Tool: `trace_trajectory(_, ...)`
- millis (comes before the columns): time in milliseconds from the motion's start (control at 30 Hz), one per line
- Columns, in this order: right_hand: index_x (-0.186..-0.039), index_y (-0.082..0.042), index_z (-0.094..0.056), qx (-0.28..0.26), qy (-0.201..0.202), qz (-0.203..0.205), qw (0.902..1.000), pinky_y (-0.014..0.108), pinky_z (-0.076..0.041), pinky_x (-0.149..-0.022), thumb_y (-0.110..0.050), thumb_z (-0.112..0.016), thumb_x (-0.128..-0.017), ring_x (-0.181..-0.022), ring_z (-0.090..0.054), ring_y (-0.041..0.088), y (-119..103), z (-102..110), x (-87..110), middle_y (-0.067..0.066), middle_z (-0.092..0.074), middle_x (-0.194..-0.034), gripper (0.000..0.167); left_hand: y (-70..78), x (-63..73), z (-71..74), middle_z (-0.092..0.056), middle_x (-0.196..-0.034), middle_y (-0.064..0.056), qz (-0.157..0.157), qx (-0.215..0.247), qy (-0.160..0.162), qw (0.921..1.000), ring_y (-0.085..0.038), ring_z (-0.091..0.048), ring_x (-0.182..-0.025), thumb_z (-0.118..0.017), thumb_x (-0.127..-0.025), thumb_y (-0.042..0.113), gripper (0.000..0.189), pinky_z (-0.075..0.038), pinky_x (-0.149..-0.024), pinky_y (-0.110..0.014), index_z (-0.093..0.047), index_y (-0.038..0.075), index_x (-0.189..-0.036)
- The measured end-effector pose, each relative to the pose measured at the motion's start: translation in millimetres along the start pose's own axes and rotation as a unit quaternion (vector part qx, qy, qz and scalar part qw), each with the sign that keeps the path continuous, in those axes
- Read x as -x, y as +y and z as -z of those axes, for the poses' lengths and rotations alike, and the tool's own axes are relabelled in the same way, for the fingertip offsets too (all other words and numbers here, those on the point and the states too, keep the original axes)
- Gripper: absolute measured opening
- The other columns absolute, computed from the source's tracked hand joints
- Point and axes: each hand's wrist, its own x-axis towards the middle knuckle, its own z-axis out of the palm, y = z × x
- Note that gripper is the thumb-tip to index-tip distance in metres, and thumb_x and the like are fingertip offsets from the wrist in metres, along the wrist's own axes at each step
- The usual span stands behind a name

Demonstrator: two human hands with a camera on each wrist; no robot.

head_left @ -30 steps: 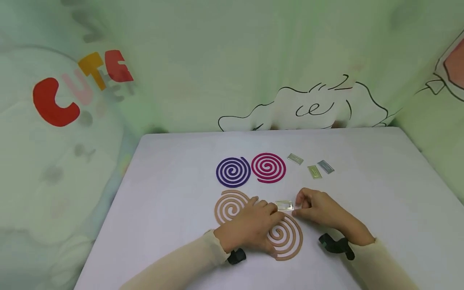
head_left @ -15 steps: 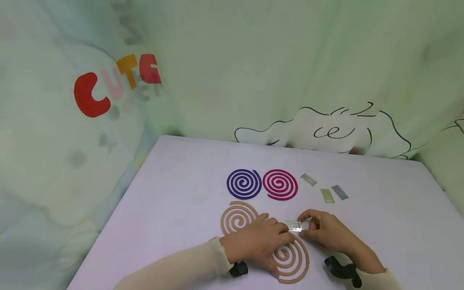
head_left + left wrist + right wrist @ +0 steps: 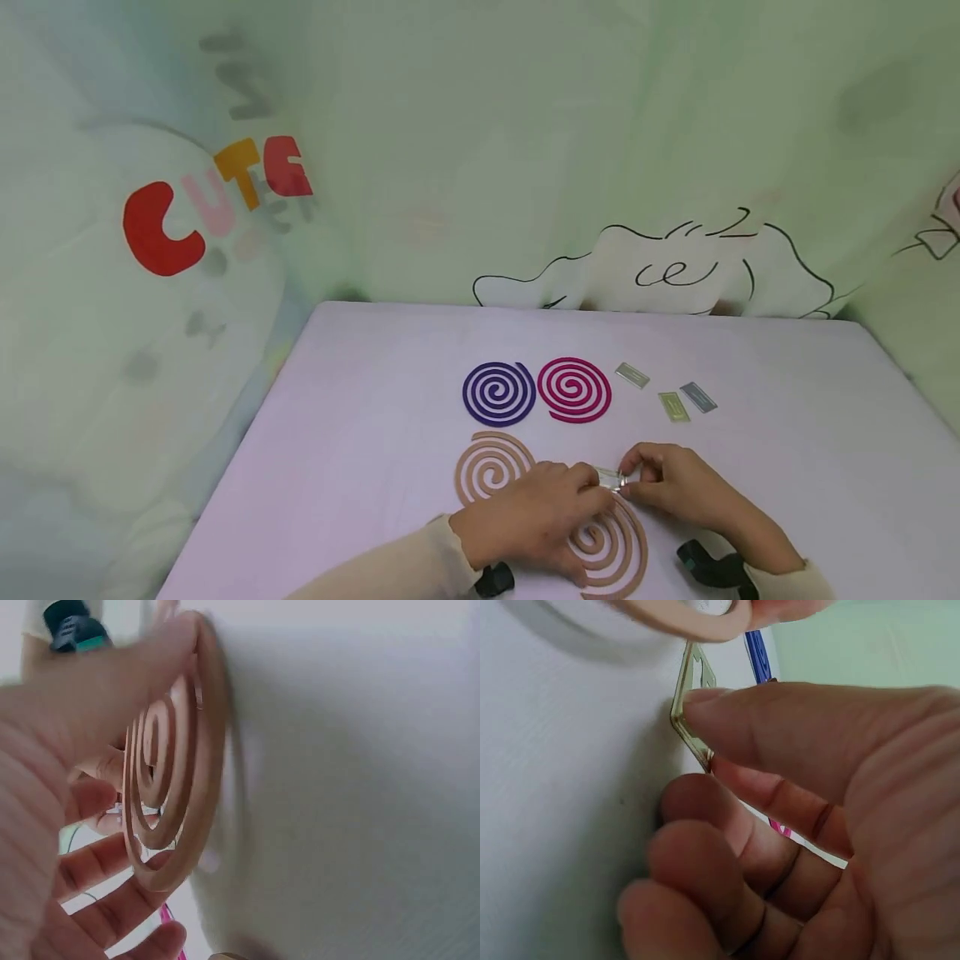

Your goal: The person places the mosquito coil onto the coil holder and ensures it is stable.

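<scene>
My left hand [image 3: 536,517] grips a tan mosquito coil [image 3: 212,757] by its rim, thumb on the near edge and fingers at the far side. In the left wrist view the coil stands a little off the white table. With thumb and forefinger my right hand [image 3: 678,483] pinches a small rectangular metal coil stand [image 3: 681,705] at its right end. That stand is at the coil's far edge, close to the left fingertips; whether coil and stand touch is not clear. A second tan coil [image 3: 459,479] lies flat, partly behind the left hand.
Beyond the hands lie a purple coil [image 3: 495,390] and a pink coil [image 3: 572,386], side by side. Right of them are three flat metal stands: one pale [image 3: 632,375], one yellowish [image 3: 674,407] and one grey [image 3: 699,397]. A printed cloth [image 3: 480,167] hangs behind the table.
My right hand has come leftward and taken the metal stand between thumb and forefinger. The stand now sits closer to the left fingers and looks tilted. The head view has shifted.
</scene>
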Motion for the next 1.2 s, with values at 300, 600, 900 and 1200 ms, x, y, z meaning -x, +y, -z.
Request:
trace_trajectory(300,-0.098,-0.009,-0.068,-0.039,0.005,0.010,0.9992,0.021,-0.037,-0.050,-0.013,-0.074,-0.093,-0.057,-0.047,0.002,-7,1,8.7,-0.007,-0.053,-0.069,0.008,-11.3,-3.2,9.0,-0.063,-0.115,0.007,0.066,0.188,-0.002,0.9800,0.000,-0.058,-0.100,-0.085,-0.088,0.024,0.051,-0.047,-0.088,-0.014,-0.062,0.019,-0.133)
trace_trajectory(600,-0.107,-0.006,-0.069,-0.054,0.002,0.015,0.9984,0.022,-0.040,-0.050,-0.009,-0.071,-0.094,-0.056,-0.048,0.003,-4,4,10.0,-0.006,-0.055,-0.071,0.013,-25.6,-13.4,12.1,-0.067,-0.085,0.010,0.114,0.402,-0.002,0.9086,0.006,-0.057,-0.074,-0.078,-0.090,0.004,0.040,-0.049,-0.072,-0.012,-0.064,0.009,-0.127)
trace_trajectory(900,-0.118,0.000,-0.070,-0.089,-0.031,-0.010,0.9955,0.024,-0.043,-0.047,-0.005,-0.067,-0.096,-0.053,-0.052,0.010,-5,5,10.4,0.001,-0.057,-0.071,0.023,-33.0,-20.6,8.7,-0.064,-0.076,0.009,0.150,0.492,0.002,0.8576,0.002,-0.057,-0.069,-0.076,-0.091,0.002,0.021,-0.048,-0.065,-0.014,-0.071,0.009,-0.111)
trace_trajectory(1200,-0.121,0.005,-0.064,-0.130,-0.039,-0.008,0.9907,0.026,-0.049,-0.048,-0.003,-0.055,-0.103,-0.054,-0.054,0.012,-1,9,8.7,0.004,-0.059,-0.068,0.021,-44.1,-26.9,3.6,-0.065,-0.077,0.001,0.183,0.611,0.028,0.7700,-0.007,-0.062,-0.068,-0.073,-0.093,-0.001,0.019,-0.049,-0.063,-0.017,-0.070,0.005,-0.111)
